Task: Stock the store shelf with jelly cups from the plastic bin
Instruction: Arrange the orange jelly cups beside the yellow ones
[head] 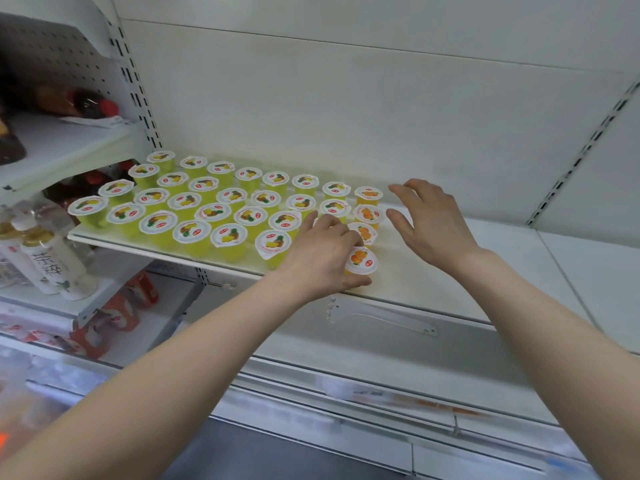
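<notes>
Several yellow pineapple jelly cups [221,213] stand in rows on the white shelf [433,285]. To their right runs a column of orange jelly cups [368,196]. My left hand [322,258] grips the nearest orange jelly cup [362,260] at the shelf's front edge, thumb under it. My right hand [433,223] hovers just right of the orange column with fingers spread and nothing in it. The plastic bin is out of view.
The shelf continues bare to the right [571,258]. A slotted upright [138,81] separates a left bay holding white bottles [52,261], dark bottles [79,102] and red packs [124,310]. A lower shelf lip [381,393] lies below my arms.
</notes>
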